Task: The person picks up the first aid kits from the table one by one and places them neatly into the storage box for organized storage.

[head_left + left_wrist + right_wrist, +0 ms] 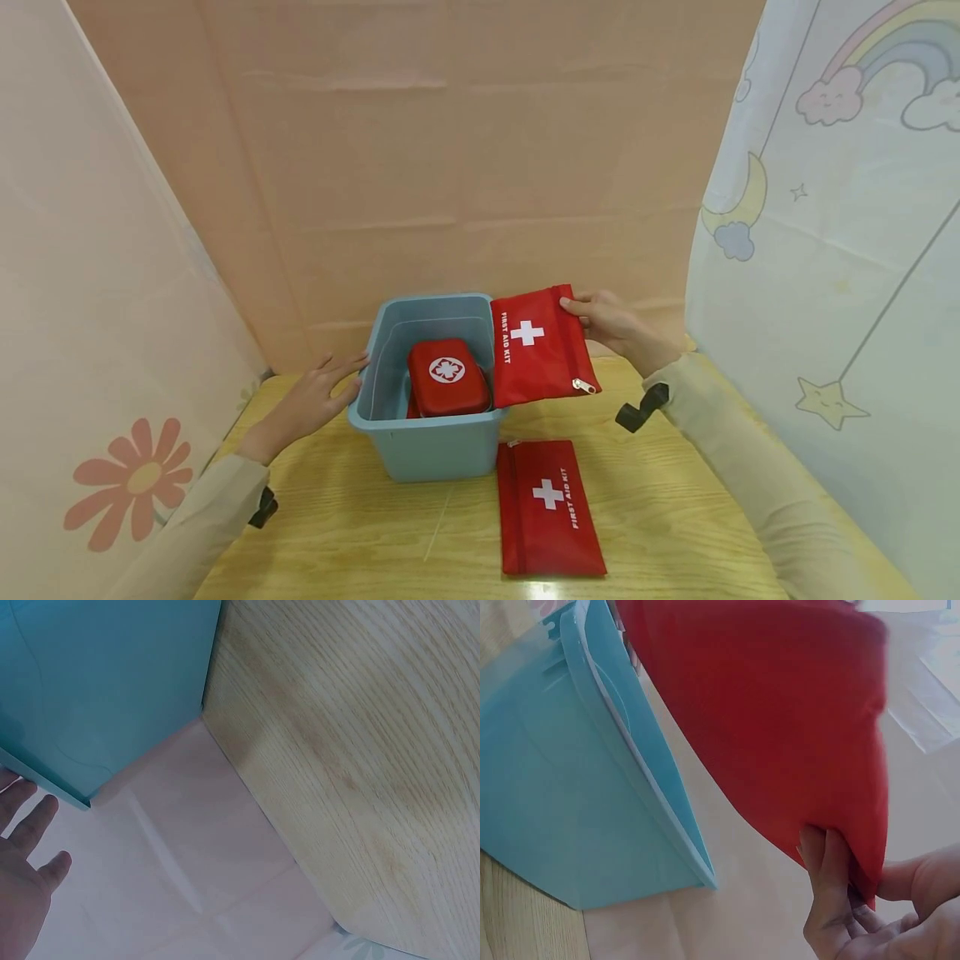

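Observation:
My right hand (611,321) pinches the top corner of a red zippered first aid pouch (536,350), thumb on the front and fingers behind. The pouch hangs tilted at the right rim of a blue plastic bin (438,450). In the right wrist view its plain red back (780,712) faces the camera. My left hand (318,400) touches the bin's left rim with straight, spread fingers. Inside the bin lies a red hard-shell case (448,383) with a white round emblem, and something red shows partly hidden under it.
A second red first aid pouch (551,508) lies flat on the wooden table (375,542), in front of the bin and to its right. A peach cloth (450,167) hangs behind, and patterned white curtains (847,292) stand at both sides.

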Motion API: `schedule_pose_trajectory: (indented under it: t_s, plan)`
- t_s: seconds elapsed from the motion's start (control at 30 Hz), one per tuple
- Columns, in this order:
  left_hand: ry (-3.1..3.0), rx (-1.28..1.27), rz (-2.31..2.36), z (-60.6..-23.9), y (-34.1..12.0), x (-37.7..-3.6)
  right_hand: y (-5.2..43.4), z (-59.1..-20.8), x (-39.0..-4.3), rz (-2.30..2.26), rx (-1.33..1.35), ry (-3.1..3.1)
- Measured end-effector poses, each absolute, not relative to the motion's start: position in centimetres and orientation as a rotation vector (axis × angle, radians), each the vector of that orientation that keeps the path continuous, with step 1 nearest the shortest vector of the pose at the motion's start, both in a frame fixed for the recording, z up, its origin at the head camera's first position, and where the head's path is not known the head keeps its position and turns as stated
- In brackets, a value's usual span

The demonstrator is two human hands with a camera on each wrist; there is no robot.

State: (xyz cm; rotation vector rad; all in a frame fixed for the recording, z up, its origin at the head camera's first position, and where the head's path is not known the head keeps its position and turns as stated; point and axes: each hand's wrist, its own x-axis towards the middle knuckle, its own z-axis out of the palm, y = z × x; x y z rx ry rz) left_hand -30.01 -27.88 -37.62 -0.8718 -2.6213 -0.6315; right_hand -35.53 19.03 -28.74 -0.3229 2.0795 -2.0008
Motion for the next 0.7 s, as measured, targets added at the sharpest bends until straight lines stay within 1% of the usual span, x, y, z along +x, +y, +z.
schedule_pose_trajectory:
  t_s: [0.7]
  plan:
    - [-2.648,-0.86,-0.613,-37.6,-28.0,-30.2,14.9,-29.4,-36.3,-2.079,-0.167,2.069]
